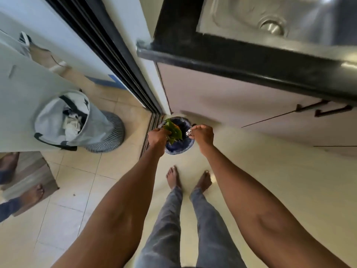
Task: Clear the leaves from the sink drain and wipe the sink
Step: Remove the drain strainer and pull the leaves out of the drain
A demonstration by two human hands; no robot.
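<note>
My left hand [156, 136] grips a bunch of green leaves [172, 131] over the open mouth of a small bin lined with a dark blue bag [178, 147] on the floor. At the bin's right rim, my right hand [201, 134] pinches something small and shiny, perhaps the bag's edge; I cannot tell exactly what. The steel sink [280, 18] with its round drain [272, 27] sits at the top right, set in a black countertop [222, 53].
A grey laundry basket [63, 120] full of clothes stands on the tiled floor at left, beside a sliding door track [116, 60]. Cabinet doors with dark handles [324, 109] run under the counter. My bare feet [189, 179] stand behind the bin. Another person's feet [31, 196] show at far left.
</note>
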